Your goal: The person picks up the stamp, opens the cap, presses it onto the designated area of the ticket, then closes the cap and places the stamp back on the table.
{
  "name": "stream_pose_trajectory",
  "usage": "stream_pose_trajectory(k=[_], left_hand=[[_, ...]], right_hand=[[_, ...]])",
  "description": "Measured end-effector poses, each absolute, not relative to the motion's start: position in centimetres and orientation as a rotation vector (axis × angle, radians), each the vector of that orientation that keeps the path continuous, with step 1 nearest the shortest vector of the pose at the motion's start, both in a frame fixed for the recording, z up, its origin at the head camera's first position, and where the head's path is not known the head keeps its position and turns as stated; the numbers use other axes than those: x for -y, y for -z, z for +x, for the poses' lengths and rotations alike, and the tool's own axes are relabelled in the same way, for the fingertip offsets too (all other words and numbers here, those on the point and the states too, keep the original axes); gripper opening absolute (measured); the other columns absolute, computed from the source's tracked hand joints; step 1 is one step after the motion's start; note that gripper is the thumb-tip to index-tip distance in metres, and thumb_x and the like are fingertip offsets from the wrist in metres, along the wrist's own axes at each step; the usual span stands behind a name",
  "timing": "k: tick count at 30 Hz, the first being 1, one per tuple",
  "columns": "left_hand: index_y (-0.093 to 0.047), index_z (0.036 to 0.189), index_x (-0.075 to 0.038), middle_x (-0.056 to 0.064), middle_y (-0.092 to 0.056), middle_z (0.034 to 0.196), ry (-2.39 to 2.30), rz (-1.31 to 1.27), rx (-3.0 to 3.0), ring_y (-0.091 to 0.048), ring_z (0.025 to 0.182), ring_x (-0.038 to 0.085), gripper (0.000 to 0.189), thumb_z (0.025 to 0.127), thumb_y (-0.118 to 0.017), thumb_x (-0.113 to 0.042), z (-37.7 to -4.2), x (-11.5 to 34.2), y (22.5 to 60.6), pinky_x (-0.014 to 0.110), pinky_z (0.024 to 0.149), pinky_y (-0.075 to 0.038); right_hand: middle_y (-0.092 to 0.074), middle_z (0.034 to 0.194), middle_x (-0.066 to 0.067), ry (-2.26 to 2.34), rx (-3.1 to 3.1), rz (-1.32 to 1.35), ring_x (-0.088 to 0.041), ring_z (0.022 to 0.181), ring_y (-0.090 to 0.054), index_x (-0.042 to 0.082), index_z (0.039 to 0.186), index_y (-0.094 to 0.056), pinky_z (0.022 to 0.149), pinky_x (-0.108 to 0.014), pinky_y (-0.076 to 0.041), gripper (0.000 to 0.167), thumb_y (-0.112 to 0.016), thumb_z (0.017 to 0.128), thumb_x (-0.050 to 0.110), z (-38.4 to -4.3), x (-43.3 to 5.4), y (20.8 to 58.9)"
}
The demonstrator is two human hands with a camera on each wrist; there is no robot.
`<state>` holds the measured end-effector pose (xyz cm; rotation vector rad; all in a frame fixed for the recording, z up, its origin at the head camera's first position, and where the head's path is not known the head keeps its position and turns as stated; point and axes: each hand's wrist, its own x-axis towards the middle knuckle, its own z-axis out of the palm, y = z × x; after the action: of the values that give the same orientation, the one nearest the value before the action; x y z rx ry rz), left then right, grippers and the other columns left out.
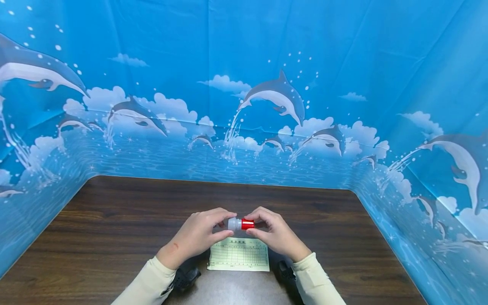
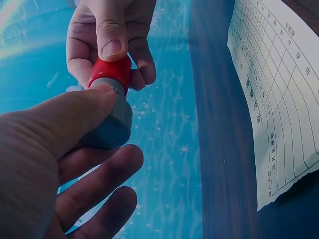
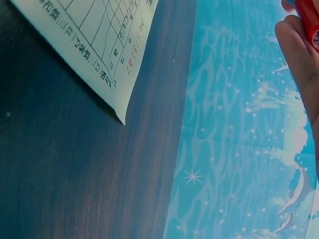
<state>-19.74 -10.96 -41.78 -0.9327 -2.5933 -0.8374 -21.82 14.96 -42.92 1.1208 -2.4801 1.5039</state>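
Observation:
A small stamp with a red body (image 1: 248, 224) and a translucent grey cap (image 1: 233, 224) is held level above the table, between both hands. The left hand (image 1: 198, 232) pinches the grey end between thumb and fingers; in the left wrist view its thumb lies near where grey meets red. The right hand (image 1: 277, 232) grips the red end. At the right wrist view's edge, a pale disc with a dark mark (image 3: 316, 39) shows on the red end. Below the hands lies a printed pale green form (image 1: 239, 255) with a ruled grid.
The dark wood-grain table (image 1: 152, 203) is bordered at the back and sides by a blue curtain (image 1: 183, 156) printed with dolphins. Black devices (image 1: 186, 277) sit at both wrists, close to the form's sides. The form's edges curl up slightly.

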Motion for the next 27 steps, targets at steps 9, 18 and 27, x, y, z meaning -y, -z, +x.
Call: stream_pose_trajectory(k=[9,18,27], left_hand=[[-0.074,0.126,-0.017,-0.008,-0.073,0.106,0.825,-0.918,2.578,-0.057,0.071,-0.004,0.041,0.088,-0.084,-0.032,-19.87,11.0,41.8,0.017,0.058,-0.048],[-0.076,0.118,-0.02,-0.011,-0.073,0.1,0.807,-0.88,2.506,-0.056,0.067,-0.005,0.042,0.081,-0.09,-0.035,-19.86,10.88,42.01,0.015,0.056,-0.046],[-0.073,0.127,-0.016,-0.009,-0.072,0.11,0.848,-0.926,2.508,-0.057,0.071,-0.006,0.044,0.087,-0.086,-0.03,-19.79,11.07,41.75,0.016,0.06,-0.051]], right_hand=[[-0.068,0.106,0.004,-1.479,2.477,1.109,-0.011,0.094,-0.07,0.016,0.111,-0.072,0.08,-0.03,-0.062,0.023,-0.081,0.09,0.008,-21.91,-14.9,42.86],[-0.068,0.104,0.006,-1.492,2.468,1.06,-0.011,0.092,-0.071,0.017,0.11,-0.073,0.079,-0.03,-0.062,0.024,-0.082,0.089,0.01,-21.83,-14.83,42.79],[-0.068,0.111,0.004,-1.505,2.444,1.075,-0.013,0.098,-0.07,0.017,0.117,-0.072,0.085,-0.031,-0.061,0.03,-0.079,0.091,0.004,-21.74,-14.65,42.75]])
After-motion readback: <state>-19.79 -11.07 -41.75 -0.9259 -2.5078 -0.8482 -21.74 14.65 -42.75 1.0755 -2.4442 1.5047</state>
